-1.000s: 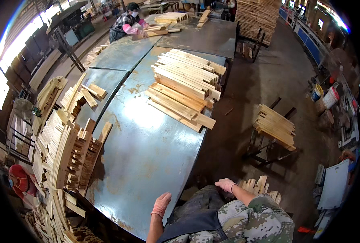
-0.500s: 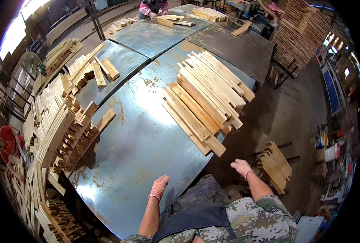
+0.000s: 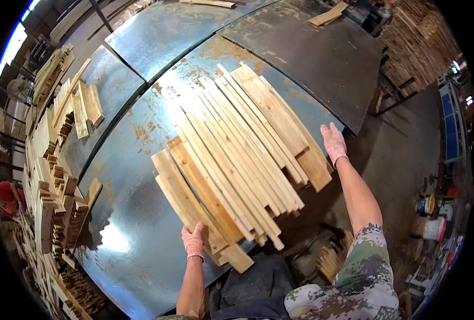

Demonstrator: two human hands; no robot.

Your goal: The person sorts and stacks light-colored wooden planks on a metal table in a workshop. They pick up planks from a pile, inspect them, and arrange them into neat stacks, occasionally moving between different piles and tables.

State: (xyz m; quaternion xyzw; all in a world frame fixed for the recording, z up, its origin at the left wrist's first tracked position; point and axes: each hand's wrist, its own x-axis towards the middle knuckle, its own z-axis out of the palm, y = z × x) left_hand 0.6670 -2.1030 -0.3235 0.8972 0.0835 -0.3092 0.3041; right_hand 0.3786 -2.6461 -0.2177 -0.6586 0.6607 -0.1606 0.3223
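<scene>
A broad row of pale wooden boards (image 3: 237, 154) lies side by side on the metal tabletop (image 3: 135, 197), their near ends uneven and jutting past the table edge. At the row's left side, by the near end, my left hand (image 3: 194, 242) in a pinkish knit glove rests against the outermost board (image 3: 183, 200), thumb apart from the fingers. My right hand (image 3: 334, 145), gloved alike, is held open beside the right side of the row, close to the outermost right board (image 3: 317, 165). Whether it touches that board I cannot tell.
Stacked boards (image 3: 47, 213) line the table's left side, with a few loose boards (image 3: 82, 109) farther back. A dark tabletop section (image 3: 306, 58) adjoins at the far right. Beyond it rises a tall wood stack (image 3: 418, 48). Buckets (image 3: 434, 228) stand on the right.
Both hands have moved forward to the sides of the board row, the left to its near left, the right to its right side. The view has shifted closer over the boards.
</scene>
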